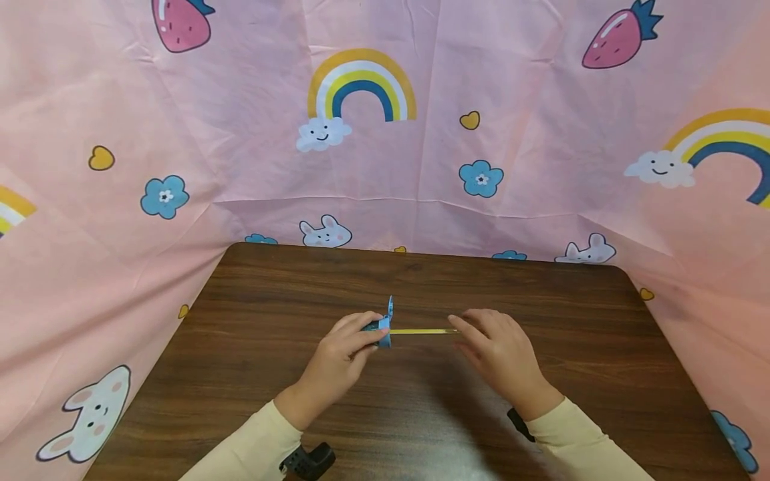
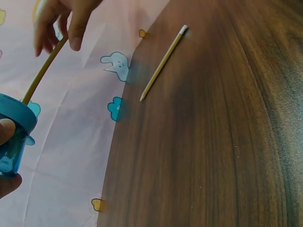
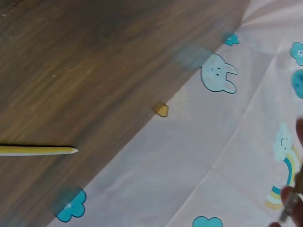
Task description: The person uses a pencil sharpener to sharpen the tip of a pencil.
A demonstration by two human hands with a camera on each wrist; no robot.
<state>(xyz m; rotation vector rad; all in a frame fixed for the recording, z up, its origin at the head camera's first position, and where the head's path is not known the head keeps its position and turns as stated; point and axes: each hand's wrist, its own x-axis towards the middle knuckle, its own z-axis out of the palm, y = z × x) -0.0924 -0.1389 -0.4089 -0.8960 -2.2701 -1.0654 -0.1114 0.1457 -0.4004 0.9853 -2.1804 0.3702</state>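
My left hand [image 1: 337, 357] grips a small blue pencil sharpener [image 1: 383, 332] above the table, thumb and fingers around its body. A blue flap [image 1: 390, 306] stands raised at its top. In the left wrist view, a yellow pencil [image 2: 45, 69] runs from the sharpener's cap to my right hand [image 1: 502, 347], which pinches the far end. The sharpener's opening hides the pencil's other end. In the right wrist view, only blurred fingertips [image 3: 288, 194] show at the edge. A second yellow pencil [image 2: 163, 64], with a white end, lies on the table.
The dark wooden table [image 1: 301, 280] has rounded back corners. Behind it and along both sides hangs a pink cloth [image 1: 252, 133] printed with rainbows, strawberries, flowers and rabbits. Both wrists wear black straps [image 1: 308, 461].
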